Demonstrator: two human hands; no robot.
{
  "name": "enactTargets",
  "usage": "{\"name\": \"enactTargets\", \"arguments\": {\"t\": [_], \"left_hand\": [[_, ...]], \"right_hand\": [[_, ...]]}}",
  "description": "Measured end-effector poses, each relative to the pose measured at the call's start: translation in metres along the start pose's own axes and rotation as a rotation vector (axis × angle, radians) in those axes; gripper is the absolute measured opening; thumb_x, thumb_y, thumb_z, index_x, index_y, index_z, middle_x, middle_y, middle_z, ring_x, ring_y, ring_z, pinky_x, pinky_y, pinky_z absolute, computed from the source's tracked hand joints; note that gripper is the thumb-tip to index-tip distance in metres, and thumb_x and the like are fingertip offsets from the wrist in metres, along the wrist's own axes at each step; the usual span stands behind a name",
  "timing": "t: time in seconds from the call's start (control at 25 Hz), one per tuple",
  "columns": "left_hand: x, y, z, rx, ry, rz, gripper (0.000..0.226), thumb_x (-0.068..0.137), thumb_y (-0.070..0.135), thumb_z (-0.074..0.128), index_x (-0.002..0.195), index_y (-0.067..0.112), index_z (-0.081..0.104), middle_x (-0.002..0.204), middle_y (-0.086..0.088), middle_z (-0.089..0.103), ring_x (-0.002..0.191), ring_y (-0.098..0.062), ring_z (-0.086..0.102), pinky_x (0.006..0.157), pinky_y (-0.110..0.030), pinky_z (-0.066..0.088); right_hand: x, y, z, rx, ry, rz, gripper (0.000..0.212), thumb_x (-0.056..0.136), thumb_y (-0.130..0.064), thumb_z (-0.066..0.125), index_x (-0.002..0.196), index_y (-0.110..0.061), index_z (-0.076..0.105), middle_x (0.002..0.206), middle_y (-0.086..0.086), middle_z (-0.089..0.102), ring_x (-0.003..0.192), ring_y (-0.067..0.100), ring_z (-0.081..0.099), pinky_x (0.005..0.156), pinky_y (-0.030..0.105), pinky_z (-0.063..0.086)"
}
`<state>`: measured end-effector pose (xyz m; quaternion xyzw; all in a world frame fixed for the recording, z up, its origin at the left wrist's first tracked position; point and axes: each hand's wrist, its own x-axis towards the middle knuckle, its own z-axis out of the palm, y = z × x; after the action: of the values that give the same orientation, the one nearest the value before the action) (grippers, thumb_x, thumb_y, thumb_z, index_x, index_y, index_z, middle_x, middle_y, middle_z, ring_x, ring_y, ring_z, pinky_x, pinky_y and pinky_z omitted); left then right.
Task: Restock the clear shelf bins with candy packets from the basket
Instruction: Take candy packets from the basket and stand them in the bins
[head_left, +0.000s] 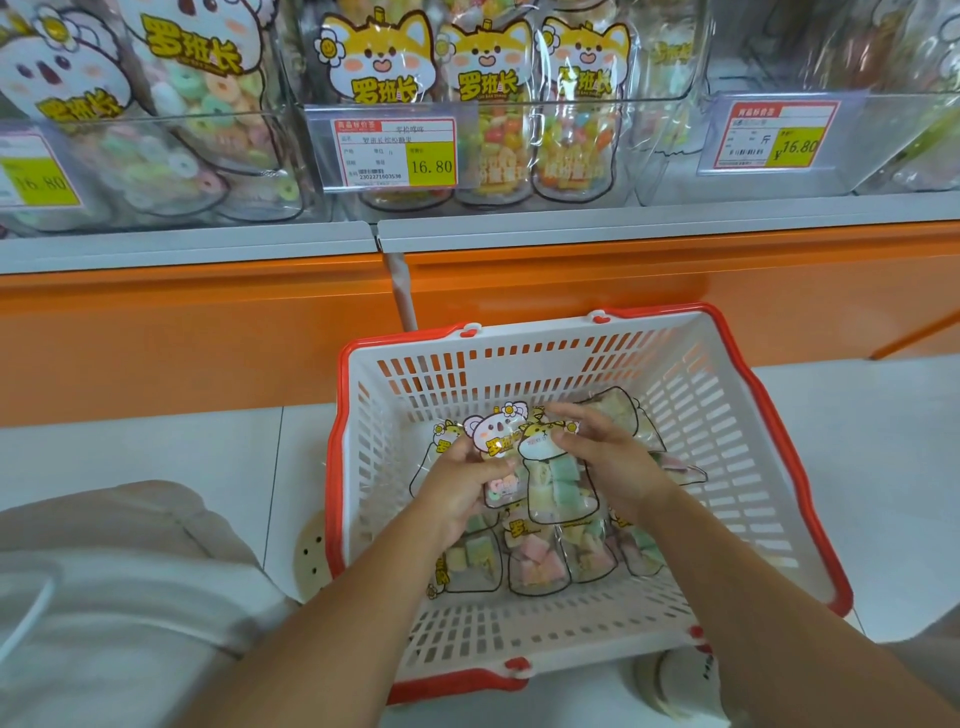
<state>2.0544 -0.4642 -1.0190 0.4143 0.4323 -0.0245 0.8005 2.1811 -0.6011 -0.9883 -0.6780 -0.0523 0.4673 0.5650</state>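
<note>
Both of my operator's hands are down in the basket (519, 370), mid-pick. The left hand (462, 483) grips the neck of a koala-headed packet (496, 431); touching it on the right, the right hand (608, 457) pinches the top of a fox-headed packet (556, 483) of pastel cubes. Both packets are lifted slightly off the heap but remain inside the basket walls. I read this as the gathering step, with nothing yet moved towards the shelf.

More loose packets (535, 566) lie beneath and nearer than the two grips, so the restock looks far from done.

The next move, as I judge it, is to raise both packets clear of the far basket wall and up past the orange shelf front (208, 332) to the clear bins well above the hands. The ring-candy bin (208, 156), up and to the left, carries koala headers. The middle bin (571, 101), straight above, carries fox headers but holds bean-like sweets, so I cannot tell where the pastel cubes belong. The right bin (883, 145) is too blurred to read.

A price tag (397, 150) juts from the middle bin's front and could snag crinkly film. A trouser knee (104, 571) crowds the left arm's side.
</note>
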Motion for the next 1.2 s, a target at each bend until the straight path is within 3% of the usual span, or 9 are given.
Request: {"name": "enactTargets", "arguments": {"t": [0.12,0.4,0.64,0.72,0.8,0.88,1.0,1.08,1.2], "left_hand": [[-0.001,0.000,0.001,0.011,-0.018,-0.022,0.030,0.083,0.002,0.072,0.105,0.022,0.063,0.103,-0.001,0.073,0.089,-0.017,0.070,0.076,-0.032,0.051],[0.000,-0.001,0.002,0.037,-0.039,-0.029,0.030,0.082,0.005,0.074,0.105,0.022,0.064,0.104,-0.002,0.072,0.090,-0.017,0.070,0.078,-0.033,0.052],[-0.001,0.000,0.004,0.038,-0.045,-0.041,0.025,0.087,0.008,0.070,0.105,0.024,0.065,0.100,-0.001,0.074,0.092,-0.020,0.070,0.090,-0.043,0.050],[-0.003,0.001,0.005,0.018,-0.029,-0.037,0.023,0.089,0.009,0.067,0.108,0.024,0.064,0.103,-0.001,0.072,0.090,-0.018,0.069,0.080,-0.037,0.052],[-0.004,0.003,0.005,-0.003,-0.005,-0.035,0.024,0.092,0.010,0.064,0.114,0.020,0.062,0.103,-0.001,0.071,0.086,-0.016,0.069,0.069,-0.030,0.052],[-0.005,0.004,0.004,-0.024,0.001,-0.046,0.025,0.094,0.012,0.061,0.119,0.016,0.059,0.101,-0.004,0.072,0.085,-0.019,0.070,0.065,-0.030,0.053],[-0.005,0.005,0.009,-0.019,-0.067,-0.073,0.016,0.098,0.022,0.057,0.114,0.020,0.058,0.111,-0.009,0.071,0.094,-0.028,0.068,0.068,-0.034,0.052],[-0.007,0.005,0.013,-0.022,-0.102,-0.089,0.013,0.100,0.032,0.053,0.108,0.023,0.058,0.107,-0.008,0.068,0.087,-0.026,0.067,0.061,-0.031,0.052],[-0.008,0.001,0.008,-0.101,-0.073,-0.166,0.035,0.100,0.043,0.047,0.126,0.021,0.053,0.113,-0.007,0.070,0.089,-0.025,0.069,0.068,-0.035,0.055]], "right_hand": [[0.000,-0.003,0.003,-0.024,0.121,0.000,0.013,0.092,-0.030,0.064,0.097,-0.022,0.072,0.105,-0.002,0.068,0.092,0.012,0.062,0.072,0.025,0.046],[-0.001,-0.008,0.006,0.039,0.211,0.046,0.032,0.096,-0.027,0.058,0.117,-0.004,0.067,0.109,-0.004,0.064,0.086,-0.004,0.058,0.053,0.006,0.046],[-0.009,-0.015,0.010,0.058,0.218,0.072,0.029,0.097,-0.031,0.055,0.111,-0.007,0.066,0.086,0.002,0.066,0.051,-0.001,0.058,0.045,0.013,0.043],[-0.006,-0.016,0.008,-0.060,0.293,0.042,0.034,0.097,-0.037,0.055,0.103,-0.007,0.069,0.072,0.004,0.060,0.056,0.014,0.054,0.052,0.024,0.042],[0.000,-0.021,0.001,-0.346,0.412,-0.081,0.039,0.099,-0.036,0.051,0.088,-0.002,0.066,0.057,0.003,0.046,0.050,0.015,0.040,0.051,0.027,0.031],[0.000,-0.031,0.002,-0.610,0.503,-0.235,0.035,0.101,-0.034,0.046,0.079,-0.012,0.062,0.054,-0.001,0.047,0.046,0.013,0.038,0.049,0.026,0.028],[-0.007,-0.032,0.022,-0.860,0.541,-0.400,0.033,0.101,-0.039,0.043,0.086,-0.022,0.066,0.070,0.000,0.055,0.056,0.016,0.049,0.054,0.025,0.034],[-0.009,-0.021,0.039,-0.934,0.424,-0.351,0.037,0.100,-0.048,0.038,0.102,-0.026,0.068,0.095,0.002,0.061,0.076,0.018,0.060,0.065,0.025,0.041],[-0.008,-0.016,0.044,-0.516,0.149,-0.127,0.039,0.102,-0.040,0.039,0.128,-0.020,0.059,0.121,0.007,0.058,0.092,0.017,0.060,0.065,0.022,0.052]]}}
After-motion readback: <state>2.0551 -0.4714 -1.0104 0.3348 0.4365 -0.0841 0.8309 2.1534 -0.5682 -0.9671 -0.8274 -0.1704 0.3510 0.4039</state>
